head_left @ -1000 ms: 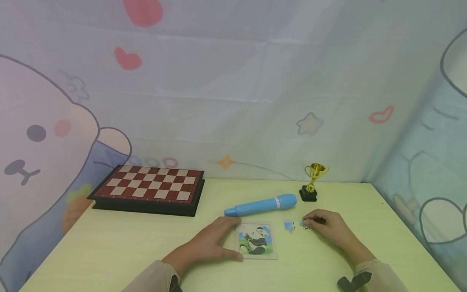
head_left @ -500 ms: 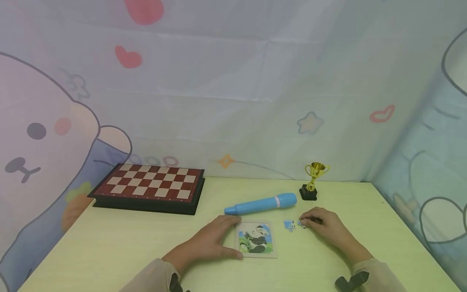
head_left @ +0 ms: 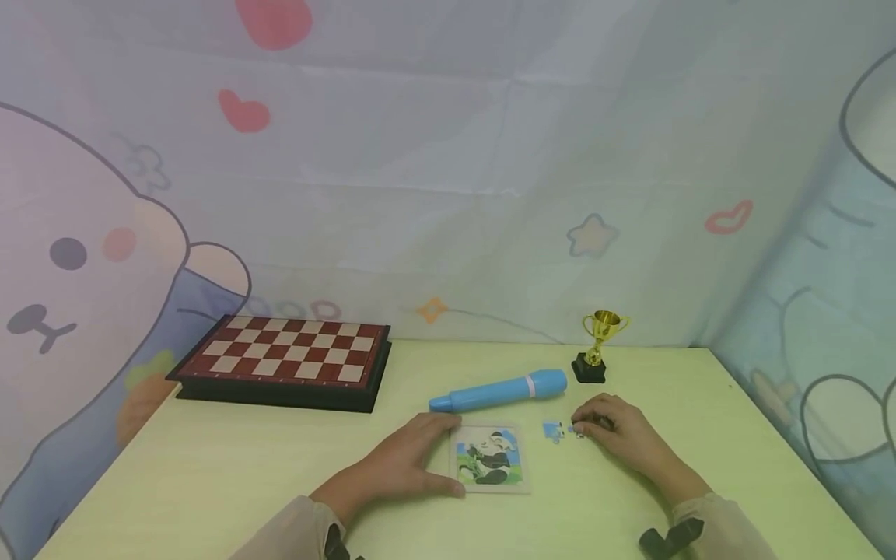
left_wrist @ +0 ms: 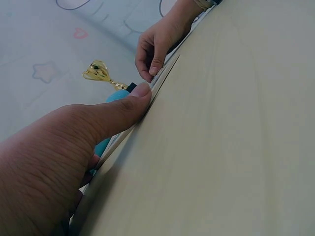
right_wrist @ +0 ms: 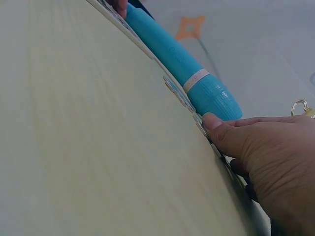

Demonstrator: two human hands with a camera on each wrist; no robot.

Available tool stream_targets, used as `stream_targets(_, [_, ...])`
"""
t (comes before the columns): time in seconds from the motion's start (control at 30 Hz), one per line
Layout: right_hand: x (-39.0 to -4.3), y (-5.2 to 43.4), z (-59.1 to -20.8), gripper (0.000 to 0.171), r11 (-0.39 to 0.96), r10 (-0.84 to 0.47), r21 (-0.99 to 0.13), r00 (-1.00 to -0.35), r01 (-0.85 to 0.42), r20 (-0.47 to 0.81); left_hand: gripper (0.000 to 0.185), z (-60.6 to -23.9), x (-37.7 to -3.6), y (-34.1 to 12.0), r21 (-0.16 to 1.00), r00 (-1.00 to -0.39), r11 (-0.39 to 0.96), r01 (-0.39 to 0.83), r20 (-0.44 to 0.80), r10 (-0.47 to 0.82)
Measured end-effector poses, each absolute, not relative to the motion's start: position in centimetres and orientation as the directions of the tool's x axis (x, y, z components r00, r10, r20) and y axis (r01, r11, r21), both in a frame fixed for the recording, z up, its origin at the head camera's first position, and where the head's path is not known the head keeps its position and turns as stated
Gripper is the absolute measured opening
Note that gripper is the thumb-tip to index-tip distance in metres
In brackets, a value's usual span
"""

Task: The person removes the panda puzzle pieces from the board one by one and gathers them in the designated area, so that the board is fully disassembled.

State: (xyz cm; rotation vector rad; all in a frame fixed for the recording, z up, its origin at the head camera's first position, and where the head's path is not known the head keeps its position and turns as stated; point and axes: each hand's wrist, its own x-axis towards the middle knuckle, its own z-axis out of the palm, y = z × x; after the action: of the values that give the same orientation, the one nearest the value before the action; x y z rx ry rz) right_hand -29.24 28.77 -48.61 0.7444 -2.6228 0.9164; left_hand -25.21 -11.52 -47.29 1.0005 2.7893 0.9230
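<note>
A small panda puzzle tray (head_left: 490, 460) lies on the pale green table (head_left: 210, 482). My left hand (head_left: 427, 459) holds its left side, thumb (left_wrist: 140, 92) against the near corner and fingers at the far corner. Right of the tray lies a loose blue puzzle piece (head_left: 553, 430). Just beyond it my right hand (head_left: 603, 424) pinches another small puzzle piece (head_left: 577, 431) down on the table, fingers curled over it. In the right wrist view the thumb (right_wrist: 212, 121) tips onto that piece.
A blue pen-shaped toy (head_left: 500, 391) lies just behind the tray. A little gold trophy (head_left: 598, 342) stands behind my right hand. A red chessboard (head_left: 283, 362) sits at the back left. Printed cloth walls close in the back and right.
My right hand has crept very slightly left with its piece, toward the loose blue piece. The left hand and tray have not moved.
</note>
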Motion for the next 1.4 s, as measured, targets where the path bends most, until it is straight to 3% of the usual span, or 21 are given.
stream_targets(0.4, [-29.1, 28.6, -48.5, 0.012, 0.657, -0.400, -0.478, -0.806, -0.584, 0.435, 0.102, -47.2, -25.4, -11.4, 0.541, -0.783, 0.609, 0.580, 0.166, 0.599])
stream_targets(0.9, [-29.4, 28.4, -47.9, 0.012, 0.670, -0.336, -0.451, -0.782, -0.590, 0.525, 0.102, -46.9, -25.5, -11.4, 0.539, -0.785, 0.611, 0.579, 0.168, 0.596])
stream_targets(1.4, [-28.7, 24.9, -47.9, 0.021, 0.578, -0.444, -0.420, -0.701, -0.700, 0.558, 0.102, -47.3, -25.3, -11.5, 0.551, -0.795, 0.616, 0.564, 0.158, 0.586])
